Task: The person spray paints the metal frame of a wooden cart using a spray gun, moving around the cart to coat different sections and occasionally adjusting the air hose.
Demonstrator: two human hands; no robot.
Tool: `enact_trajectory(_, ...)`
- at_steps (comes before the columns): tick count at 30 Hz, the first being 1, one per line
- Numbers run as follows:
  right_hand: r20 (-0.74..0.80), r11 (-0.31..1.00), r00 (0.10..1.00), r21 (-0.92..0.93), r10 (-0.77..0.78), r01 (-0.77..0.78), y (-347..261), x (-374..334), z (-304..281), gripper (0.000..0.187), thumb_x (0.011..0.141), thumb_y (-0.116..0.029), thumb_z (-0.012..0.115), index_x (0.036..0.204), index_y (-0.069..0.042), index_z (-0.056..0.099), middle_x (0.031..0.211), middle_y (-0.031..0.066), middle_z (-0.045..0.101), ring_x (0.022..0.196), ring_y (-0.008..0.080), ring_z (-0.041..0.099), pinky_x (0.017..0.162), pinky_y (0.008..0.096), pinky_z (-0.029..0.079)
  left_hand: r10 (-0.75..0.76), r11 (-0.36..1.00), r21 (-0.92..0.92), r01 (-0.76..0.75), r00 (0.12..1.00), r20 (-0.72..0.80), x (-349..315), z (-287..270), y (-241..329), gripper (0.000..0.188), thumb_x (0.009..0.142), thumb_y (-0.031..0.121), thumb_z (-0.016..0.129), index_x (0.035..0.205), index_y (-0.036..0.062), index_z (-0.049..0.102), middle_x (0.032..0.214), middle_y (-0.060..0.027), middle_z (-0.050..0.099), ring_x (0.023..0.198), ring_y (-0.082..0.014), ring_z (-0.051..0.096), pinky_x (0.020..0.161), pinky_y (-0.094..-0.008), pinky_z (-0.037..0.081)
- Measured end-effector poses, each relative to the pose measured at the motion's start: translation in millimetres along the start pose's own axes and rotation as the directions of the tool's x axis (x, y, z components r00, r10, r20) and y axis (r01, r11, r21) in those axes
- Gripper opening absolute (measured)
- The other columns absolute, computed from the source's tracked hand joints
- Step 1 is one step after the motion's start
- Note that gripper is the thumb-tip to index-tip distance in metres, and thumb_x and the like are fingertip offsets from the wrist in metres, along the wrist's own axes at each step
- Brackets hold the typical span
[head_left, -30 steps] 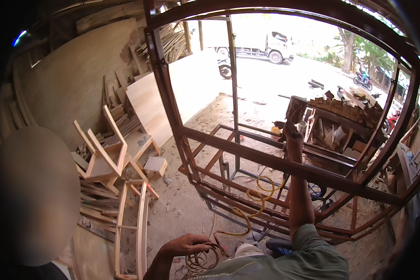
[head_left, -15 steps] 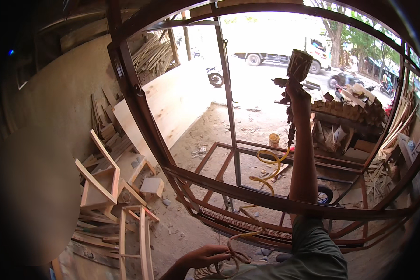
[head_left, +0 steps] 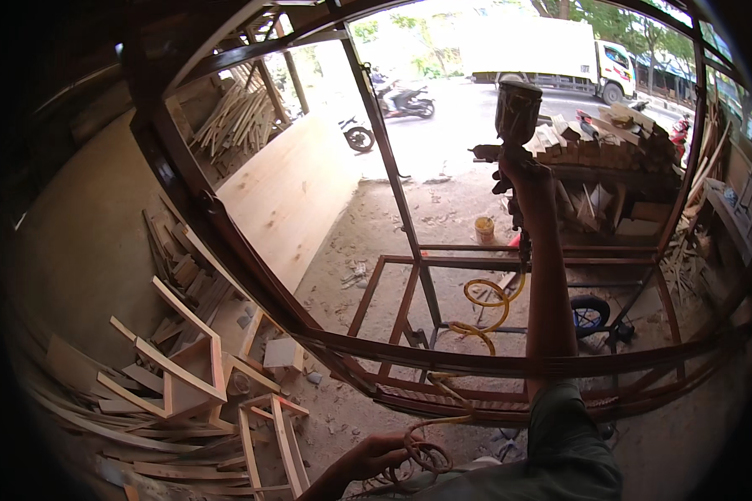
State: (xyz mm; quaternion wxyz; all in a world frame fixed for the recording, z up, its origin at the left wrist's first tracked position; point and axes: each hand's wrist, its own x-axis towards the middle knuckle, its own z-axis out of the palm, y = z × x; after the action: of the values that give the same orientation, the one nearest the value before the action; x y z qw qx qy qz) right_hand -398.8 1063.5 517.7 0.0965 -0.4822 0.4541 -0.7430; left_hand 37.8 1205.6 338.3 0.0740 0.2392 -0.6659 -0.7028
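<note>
Head view shows the right hand (head_left: 533, 185) gripping a dark, paint-stained metal spray gun with a round cup on top (head_left: 518, 113). The cup stands almost upright, at 12 o'clock from this hand, and the short nozzle part (head_left: 485, 154) points to 9 o'clock. In the same direction, apart from it, is a slim upright bar (head_left: 383, 150) of a dark reddish-brown, box-like frame (head_left: 217, 225); how far it lies in depth I cannot tell. I judge that this line from nozzle to bar matters most.

The left hand (head_left: 380, 455) is well apart from the gun, at 7 o'clock from the right hand. Its fingers curl on loops that seem to belong to the thin yellow coiled hose (head_left: 507, 309), which hangs at 6 o'clock from the gun. The right hand is clearly the nearer one to the bar.
</note>
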Motion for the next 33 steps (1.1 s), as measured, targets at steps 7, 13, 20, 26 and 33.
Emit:
enact_trajectory(7,-0.043,0.949,0.961,-0.155,0.272,-0.275,52,-85,-38,0.023,0.091,-0.021,0.073,0.097,0.001,0.074,0.078,0.004,0.072,0.072,0.0084,0.063,0.066,0.0267,0.048,0.168,0.985,0.039,-0.171,0.983,0.07,-8,-22,11,0.026,0.095,0.006,0.063,0.118,-0.0062,0.069,0.124,-0.0196,0.066,0.109,-0.0258,0.067,0.089,-0.0357,0.055)
enact_trajectory(13,-0.107,0.907,0.929,-0.205,0.354,-0.369,23,-186,-66,0.02,0.092,-0.023,0.074,0.091,-0.003,0.072,0.072,0.0009,0.068,0.059,0.0067,0.058,0.054,0.0271,0.044,0.216,0.971,0.055,-0.231,0.956,0.198,-15,-45,22,0.03,0.087,0.002,0.065,0.115,-0.0085,0.071,0.119,-0.022,0.068,0.106,-0.0285,0.069,0.092,-0.0368,0.055)
enact_trajectory(20,-0.283,0.776,0.783,-0.165,0.554,-0.609,13,-305,-109,0.015,0.093,-0.017,0.073,0.094,-0.002,0.073,0.074,0.0018,0.069,0.063,0.0092,0.061,0.059,0.0274,0.048,0.253,0.956,0.078,-0.284,0.927,0.278,-32,-29,17,0.023,0.086,0.003,0.066,0.104,-0.0096,0.072,0.116,-0.0246,0.069,0.103,-0.0306,0.07,0.089,-0.0383,0.054)
enact_trajectory(26,-0.293,0.81,0.806,-0.145,0.514,-0.569,-39,-374,-123,0.017,0.094,-0.021,0.073,0.101,-0.007,0.075,0.061,-0.0021,0.062,0.043,0.0041,0.048,0.038,0.025,0.034,0.221,0.962,0.114,-0.249,0.951,0.214,-60,21,16,0.024,0.086,0.006,0.067,0.104,-0.0094,0.073,0.115,-0.0237,0.067,0.104,-0.0299,0.068,0.089,-0.0382,0.053)
enact_trajectory(33,-0.283,0.78,0.805,-0.225,0.521,-0.584,-82,-460,-168,0.02,0.093,-0.023,0.074,0.104,-0.006,0.074,0.062,-0.0043,0.06,0.047,0.004,0.049,0.043,0.0246,0.035,0.251,0.956,0.066,-0.287,0.911,0.328,-79,91,7,0.025,0.089,0.004,0.061,0.107,-0.0123,0.068,0.116,-0.0166,0.064,0.096,-0.0183,0.063,0.08,-0.0293,0.05)
